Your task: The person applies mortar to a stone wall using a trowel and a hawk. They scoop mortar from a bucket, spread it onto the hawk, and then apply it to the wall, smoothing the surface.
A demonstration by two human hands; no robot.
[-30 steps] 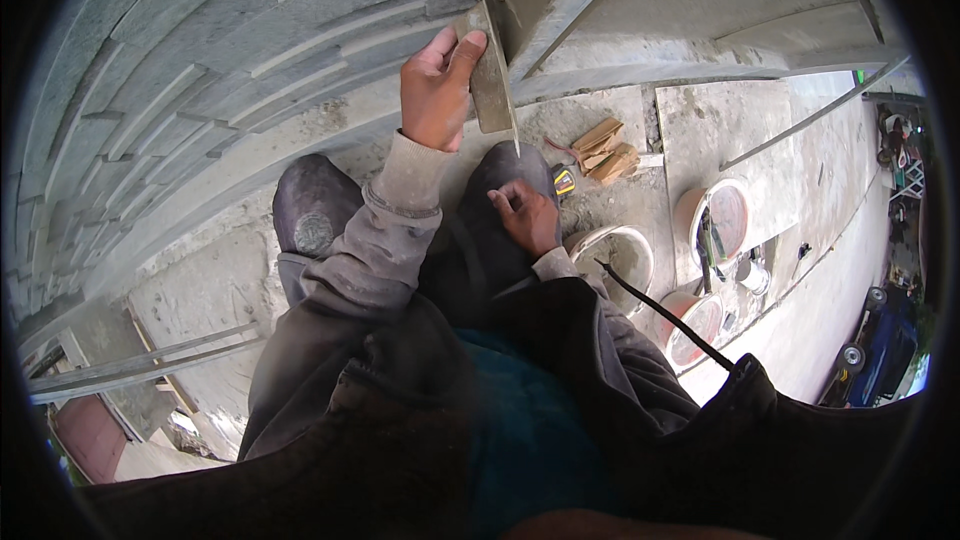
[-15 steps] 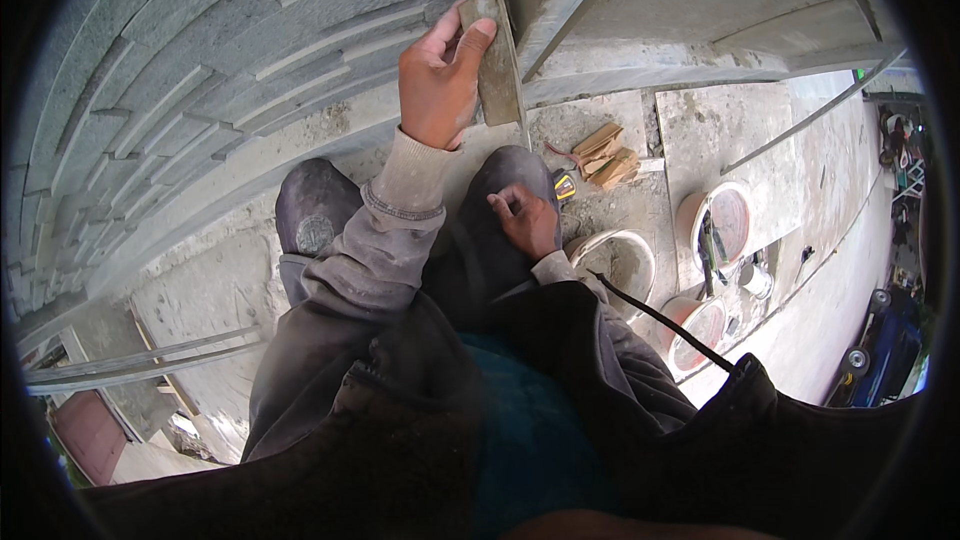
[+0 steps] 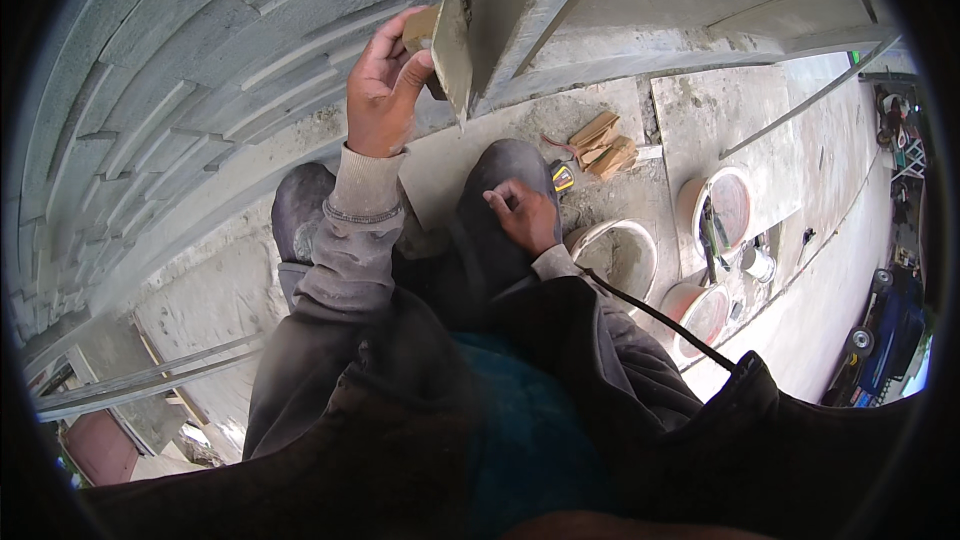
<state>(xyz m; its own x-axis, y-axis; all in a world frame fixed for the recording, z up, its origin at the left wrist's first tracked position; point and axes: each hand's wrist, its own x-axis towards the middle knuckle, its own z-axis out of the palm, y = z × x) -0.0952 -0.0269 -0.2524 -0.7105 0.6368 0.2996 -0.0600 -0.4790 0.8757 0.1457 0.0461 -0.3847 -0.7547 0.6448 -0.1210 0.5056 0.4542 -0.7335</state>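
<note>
My left hand (image 3: 385, 90) is closed around the tan block handle (image 3: 420, 30) of a hand float, thumb on the near side. The float's thin flat plate (image 3: 455, 50) is turned nearly edge-on, close to the corner where the grey stone-clad wall (image 3: 300, 30) meets a smooth plastered face (image 3: 510, 0). Whether the plate touches that face I cannot tell. My right hand (image 3: 525, 218) rests on my right knee, fingers curled in loosely, with nothing visible in them.
Right of my knee lie a yellow-and-black tape measure (image 3: 563, 177) and some torn brown paper or cardboard (image 3: 605, 145). Several buckets stand beyond, one (image 3: 620, 258) near my right forearm. A thin pole (image 3: 810, 100) slants at right. Metal bars (image 3: 150, 375) cross at lower left.
My left hand has moved left and slightly up with the float. Its plate has turned from showing its broad side to nearly edge-on. My right hand has stayed on the knee.
</note>
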